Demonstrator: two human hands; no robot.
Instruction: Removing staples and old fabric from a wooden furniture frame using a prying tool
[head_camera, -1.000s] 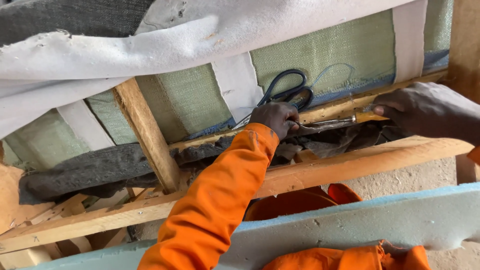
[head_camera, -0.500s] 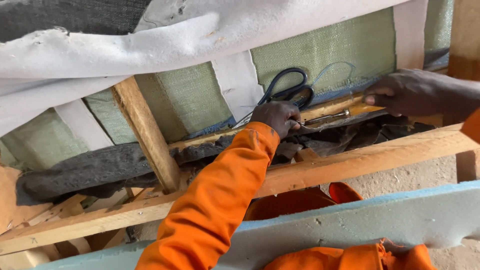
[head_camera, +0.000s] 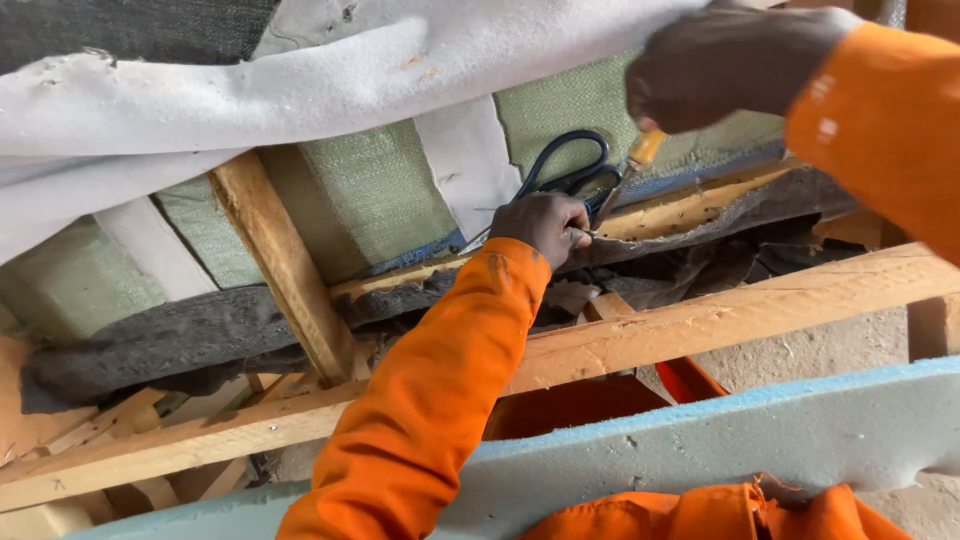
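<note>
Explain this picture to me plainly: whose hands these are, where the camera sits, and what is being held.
There is no machine here: a person in orange sleeves works bare-handed, and the camera on their head looks down at the hands. Before them is a stripped wooden furniture frame with green webbing, dark felt padding and white foam. The left hand pinches something small at the frame's edge, beside black-handled scissors. The right hand, raised above, grips a tool with a yellow handle. Pale blue foam lies nearest.
</note>
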